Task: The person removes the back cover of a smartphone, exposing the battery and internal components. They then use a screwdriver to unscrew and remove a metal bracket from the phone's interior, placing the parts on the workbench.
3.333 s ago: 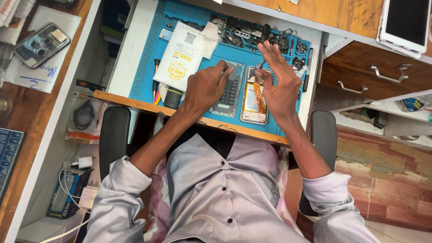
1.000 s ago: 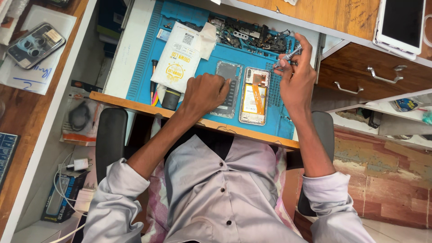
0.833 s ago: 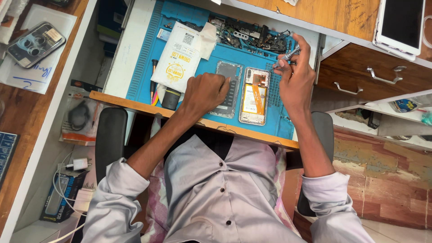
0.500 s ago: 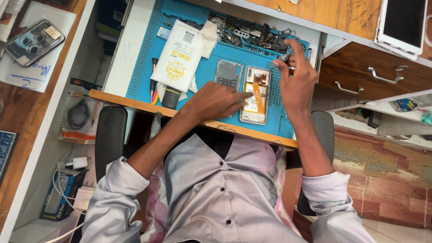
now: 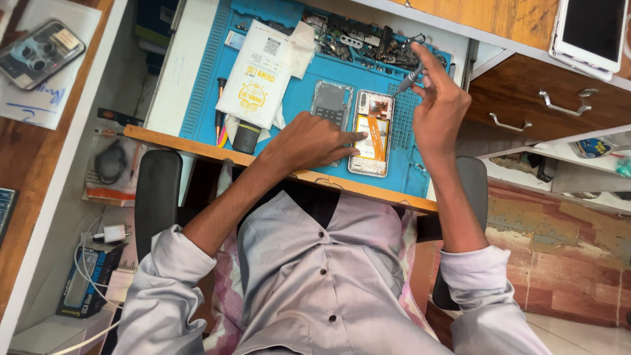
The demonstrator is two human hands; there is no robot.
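— Phone (image 5: 371,135) lay opened on the blue mat (image 5: 204,79). What had changed?
— My left hand (image 5: 315,141) had slid off the back cover (image 5: 330,105) beside the phone; flat, holding nothing, fingertips pinned the phone. My right hand (image 5: 439,105) pinched a screwdriver (image 5: 409,77) above the phone's top corner.

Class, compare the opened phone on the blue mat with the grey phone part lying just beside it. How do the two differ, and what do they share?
The opened phone shows its insides, with an orange strip and a pale frame; the grey phone part is plain and dark. The left hand has a fingertip on the opened phone and partly covers the grey part. The right hand holds a small screwdriver above the phone. Both lie flat, side by side, on the blue mat.
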